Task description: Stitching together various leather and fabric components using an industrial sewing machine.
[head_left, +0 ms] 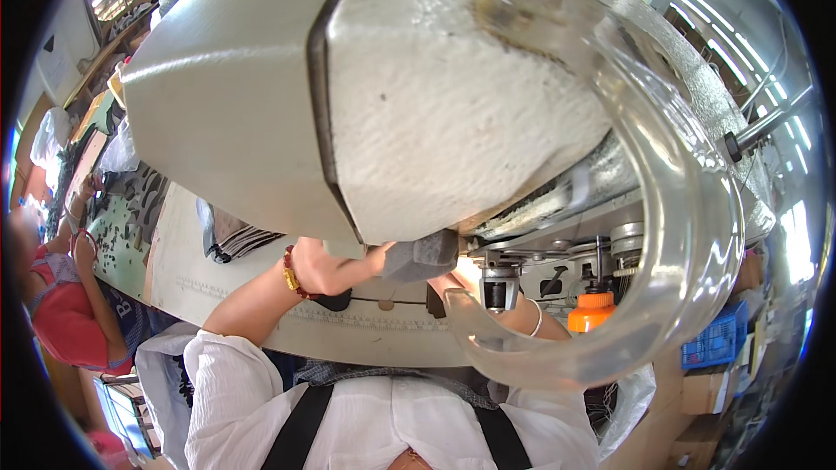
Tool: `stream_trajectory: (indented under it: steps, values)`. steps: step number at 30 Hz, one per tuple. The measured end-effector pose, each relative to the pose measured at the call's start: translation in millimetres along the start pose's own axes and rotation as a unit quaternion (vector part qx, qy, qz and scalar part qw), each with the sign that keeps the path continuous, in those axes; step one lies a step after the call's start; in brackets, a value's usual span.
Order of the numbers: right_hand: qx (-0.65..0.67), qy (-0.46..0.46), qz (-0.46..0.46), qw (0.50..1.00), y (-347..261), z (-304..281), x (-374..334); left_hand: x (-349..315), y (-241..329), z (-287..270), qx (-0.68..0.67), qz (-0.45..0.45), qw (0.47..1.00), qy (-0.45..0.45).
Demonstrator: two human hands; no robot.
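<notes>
A large cream-painted sewing machine head (470, 96) fills the upper middle, with a clear curved plastic guard (697, 235) on its right. Below it, my left hand (326, 268), a red and yellow bracelet at the wrist, is closed on the end of a grey padded fabric piece (422, 257). Part of that hand is hidden by the machine. My right hand (453, 283) is by the needle area, touching or just under the same piece. Machine parts and the guard cover most of its fingers. Dark flat pieces (335, 300) lie on the table below my left hand.
Dark striped strips (239, 239) lie on the pale worktable (196, 270) at left, and a printed ruler scale runs along its front. An orange-capped bottle (592, 312) stands right of the needle area. A blue basket (714, 335) is far right. Another person in red (74, 309) works at left.
</notes>
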State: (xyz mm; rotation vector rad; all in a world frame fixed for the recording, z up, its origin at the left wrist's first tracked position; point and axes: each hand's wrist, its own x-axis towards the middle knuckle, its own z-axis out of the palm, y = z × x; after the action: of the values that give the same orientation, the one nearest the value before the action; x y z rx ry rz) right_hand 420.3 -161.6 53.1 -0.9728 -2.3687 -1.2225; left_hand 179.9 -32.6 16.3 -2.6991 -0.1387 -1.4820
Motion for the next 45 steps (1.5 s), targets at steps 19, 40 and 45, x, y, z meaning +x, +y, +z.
stream_trajectory:
  steps: [19, 40, 45]
  values:
    - [0.004, -0.041, 0.037, 0.998, 1, 3, -8, -39, -11, 18, 0.057, -0.003, 0.998, -0.014]
    - [-0.038, -0.015, -0.034, 0.999, 14, -7, 0, 21, -1, -17, 0.02, -0.075, 0.997, 0.025]
    - [0.487, 0.379, 0.055, 0.785, 7, -74, 17, 51, -40, -18, -0.169, -0.318, 0.928, -0.092]
